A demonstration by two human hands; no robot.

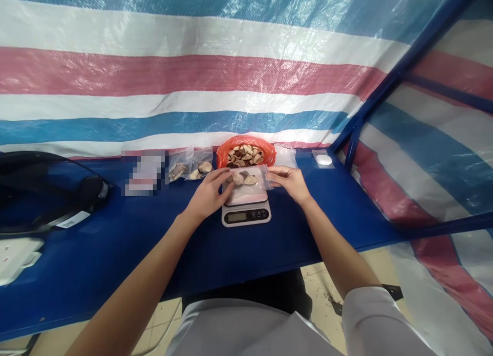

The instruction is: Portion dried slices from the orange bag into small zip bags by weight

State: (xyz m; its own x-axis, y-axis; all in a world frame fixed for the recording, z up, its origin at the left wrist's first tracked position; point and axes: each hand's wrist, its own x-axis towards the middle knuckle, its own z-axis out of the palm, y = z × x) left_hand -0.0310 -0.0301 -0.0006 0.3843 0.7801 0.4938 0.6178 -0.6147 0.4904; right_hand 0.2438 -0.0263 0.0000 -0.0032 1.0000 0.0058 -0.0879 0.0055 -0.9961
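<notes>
Between my two hands is a clear plastic bag (246, 179) with several brown and cream pieces in it, like dried slices or shells. My left hand (210, 191) pinches the bag's left side, thumb and fingers together. On the other side, my right hand (288, 181) grips the bag's right edge. Beneath the bag sits a white kitchen scale (246, 218) with a dark display and round buttons. Whether the bag touches the scale's platform I cannot tell. Just behind, an orange plastic bag (222, 156) stands open, full of similar pieces.
Two filled clear bags (179, 170) lie left of the orange bag, beside a blurred-out flat item (144, 173). Flat clear bags (285, 155) and a white oval object (323, 161) are at right. A black strapped object (46, 191) is far left on the blue table (127, 243).
</notes>
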